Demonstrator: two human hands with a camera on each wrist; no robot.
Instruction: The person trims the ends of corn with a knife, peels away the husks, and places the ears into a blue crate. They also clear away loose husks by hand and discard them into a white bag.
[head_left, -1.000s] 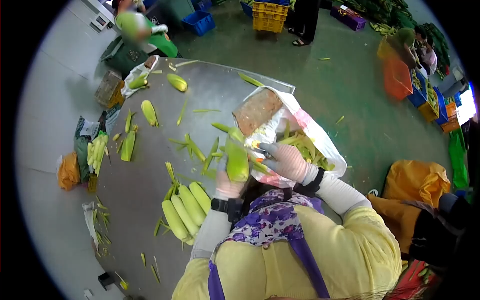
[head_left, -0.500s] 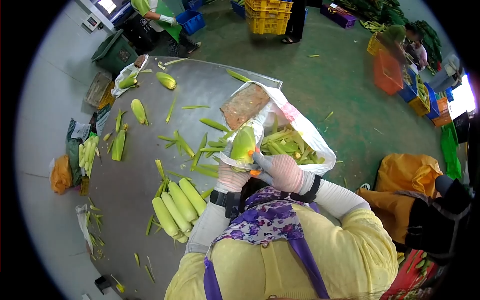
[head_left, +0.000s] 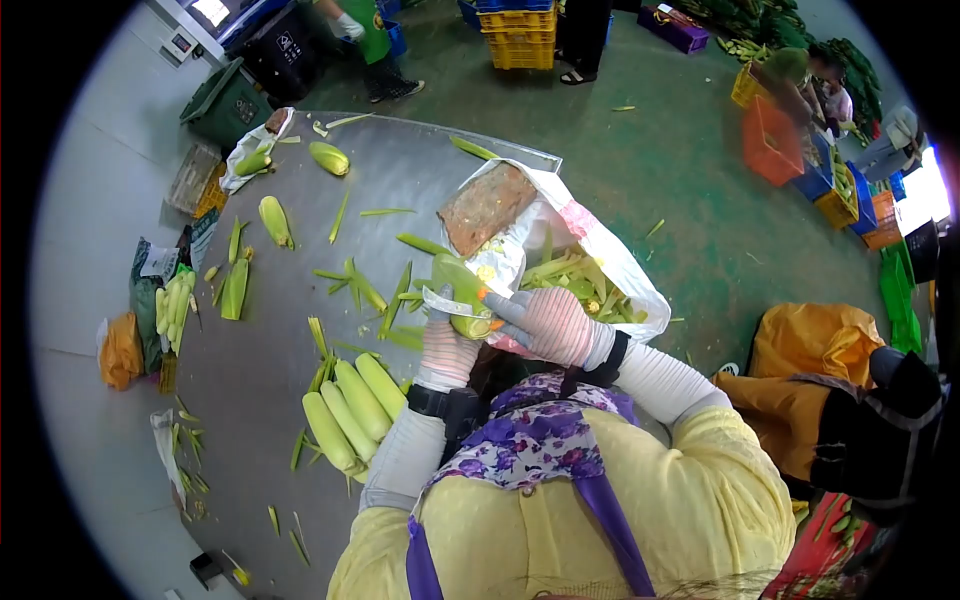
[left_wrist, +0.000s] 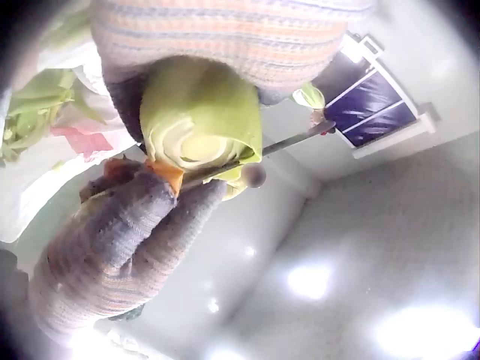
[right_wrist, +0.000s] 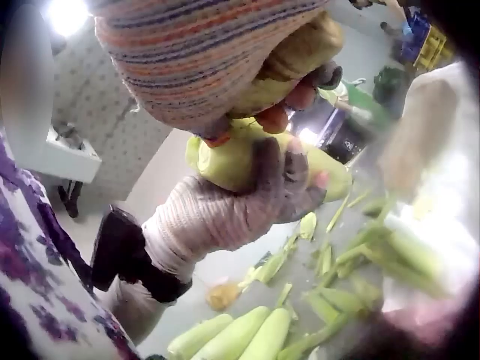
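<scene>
In the head view my gloved left hand [head_left: 450, 350] grips an ear of corn [head_left: 470, 324] in its green husk. My gloved right hand [head_left: 555, 325], with orange-covered fingertips, holds a knife [head_left: 443, 302] whose blade crosses the ear. The left wrist view shows the cut, layered butt of the corn [left_wrist: 199, 112], with the knife blade [left_wrist: 296, 138] running along its edge. In the right wrist view a thick brownish handle [right_wrist: 307, 52] sits in the right hand, close above the corn. Several trimmed pale-green ears [head_left: 345, 415] lie beside my left forearm.
A white bag [head_left: 640, 295] of husk leaves stands at the table's right edge, with a brick-like block [head_left: 487, 208] at its rim. Loose leaves and unpeeled ears [head_left: 275, 222] are scattered over the metal table [head_left: 260, 400]. Crates [head_left: 516, 35] and other people are beyond.
My right hand has come in against the ear, and the knife blade now lies across it. The ear has tilted in my left hand. A person in green at the back has moved right.
</scene>
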